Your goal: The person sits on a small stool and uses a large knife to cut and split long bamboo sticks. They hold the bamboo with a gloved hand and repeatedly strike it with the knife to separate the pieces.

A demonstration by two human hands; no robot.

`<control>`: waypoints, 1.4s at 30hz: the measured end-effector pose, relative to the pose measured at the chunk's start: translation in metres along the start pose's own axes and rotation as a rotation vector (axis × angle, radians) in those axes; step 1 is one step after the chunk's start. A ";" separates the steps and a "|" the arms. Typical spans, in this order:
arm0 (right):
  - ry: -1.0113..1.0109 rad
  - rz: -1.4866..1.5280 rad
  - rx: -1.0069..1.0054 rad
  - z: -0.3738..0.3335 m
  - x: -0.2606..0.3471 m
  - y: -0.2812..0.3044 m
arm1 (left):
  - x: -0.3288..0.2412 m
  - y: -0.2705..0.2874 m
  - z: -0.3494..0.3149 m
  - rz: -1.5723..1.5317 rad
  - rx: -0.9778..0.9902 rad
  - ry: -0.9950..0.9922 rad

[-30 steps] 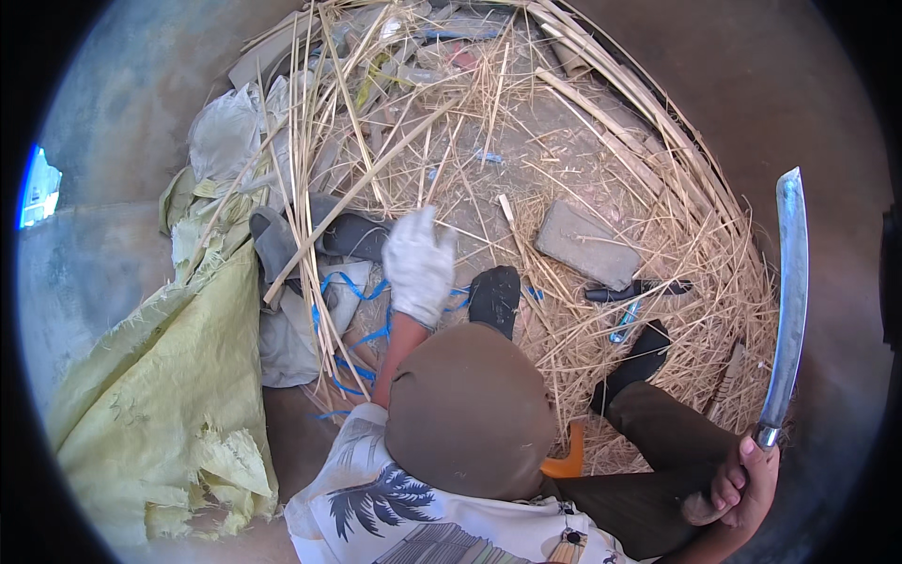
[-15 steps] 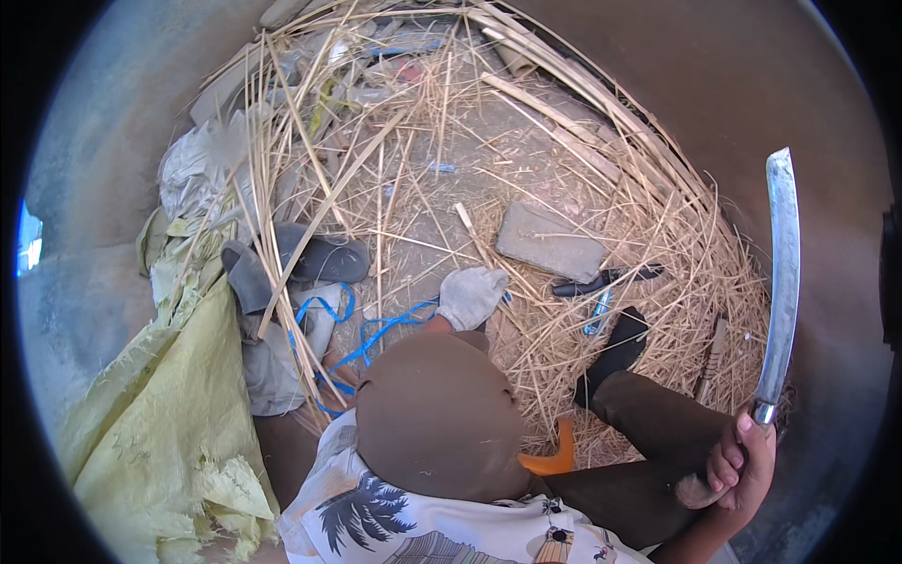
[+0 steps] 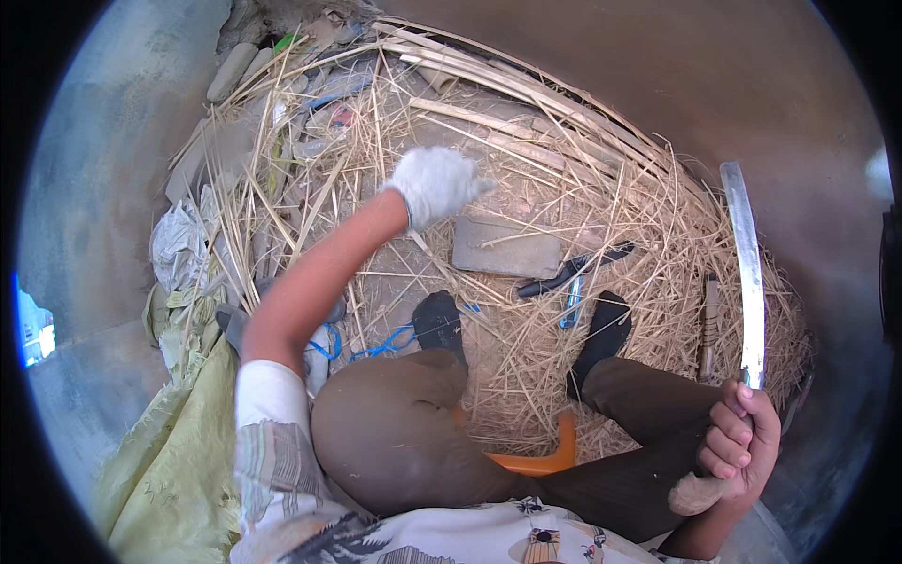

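At the right, my right hand (image 3: 739,442) is closed round the wooden handle of a machete (image 3: 747,282). Its long pale blade points upward, and the round handle end (image 3: 695,494) sticks out below my fist. My bare left forearm reaches across to the upper middle. A white knit glove covers my left hand (image 3: 434,185), which hovers above straw-strewn ground just beyond a flat grey stone (image 3: 507,248). One gloved fingertip points right; the other fingers are blurred or hidden, and nothing shows in them.
Split bamboo strips (image 3: 526,80) curve along the far wall. A black-handled knife (image 3: 575,270) and a light-blue tool (image 3: 571,303) lie beside the stone. Blue strapping (image 3: 387,346) lies by my left knee. An orange plastic piece (image 3: 537,462) shows between my legs, a yellowish sack (image 3: 183,461) at left.
My left hand has risen from beside my left knee to beyond the stone, moving away from me. My right hand keeps hold of the machete. The whole view has shifted.
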State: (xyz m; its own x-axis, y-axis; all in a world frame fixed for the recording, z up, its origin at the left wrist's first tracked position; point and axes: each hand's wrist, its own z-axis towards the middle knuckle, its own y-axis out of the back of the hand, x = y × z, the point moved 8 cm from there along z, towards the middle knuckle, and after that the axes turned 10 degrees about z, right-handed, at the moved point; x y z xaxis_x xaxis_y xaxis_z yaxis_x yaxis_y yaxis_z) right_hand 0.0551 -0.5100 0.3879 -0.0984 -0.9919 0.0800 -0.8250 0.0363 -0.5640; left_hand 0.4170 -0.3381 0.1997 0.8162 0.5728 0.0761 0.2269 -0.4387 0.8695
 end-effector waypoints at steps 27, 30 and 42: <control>-0.141 0.206 -0.028 -0.001 0.014 0.015 | -0.055 -0.072 0.159 -0.040 -0.042 0.187; -0.113 0.234 -0.031 -0.005 0.016 0.016 | -0.064 -0.063 0.164 -0.022 0.010 0.211; -0.097 0.223 -0.036 -0.001 0.024 0.021 | -0.048 -0.058 0.166 -0.031 0.132 -0.028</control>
State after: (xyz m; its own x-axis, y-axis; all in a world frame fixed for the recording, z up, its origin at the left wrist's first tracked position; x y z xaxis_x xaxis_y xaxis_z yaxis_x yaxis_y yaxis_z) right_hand 0.0351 -0.5330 0.3784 -0.2280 -0.9658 -0.1232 -0.8082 0.2583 -0.5292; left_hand 0.4525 -0.4548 0.0647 0.8217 0.5688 0.0354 0.3185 -0.5098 0.7991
